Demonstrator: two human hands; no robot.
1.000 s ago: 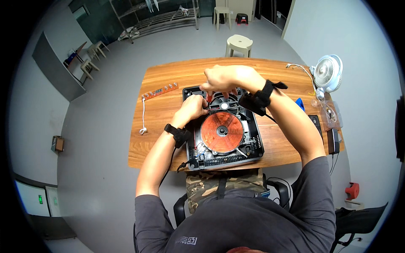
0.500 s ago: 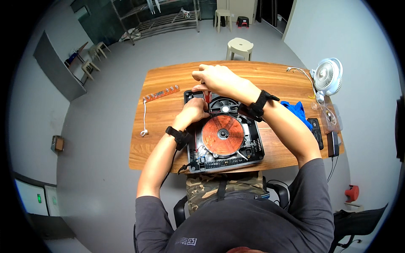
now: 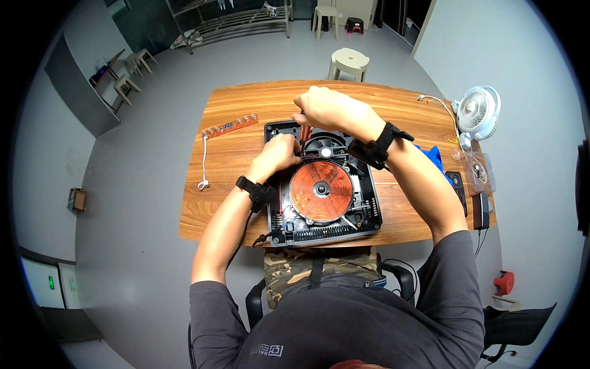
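Observation:
An opened black induction cooker (image 3: pixel 362 212) lies on the wooden table (image 3: pixel 246 104), showing its round copper coil (image 3: pixel 321 192) and a small black fan (image 3: pixel 324 147). My right hand (image 3: pixel 326 107) is a fist above the cooker's far left corner, closed on a red-handled screwdriver (image 3: pixel 305 133) that points down into the casing. My left hand (image 3: pixel 279 154) rests with curled fingers on the cooker's left inner edge, right beside the tool's tip. Whether those fingers pinch anything is hidden.
An orange circuit strip (image 3: pixel 230 126) with a white cable (image 3: pixel 203 163) lies at the table's left. At the right edge are a white desk fan (image 3: pixel 478 114), a blue object (image 3: pixel 434 158), a clear bag (image 3: pixel 476 171) and two black devices (image 3: pixel 458 187). A pale stool (image 3: pixel 348 61) stands behind the table.
My right hand has moved left from the cooker's far middle to its far left corner. My left hand has stayed at the left inner edge.

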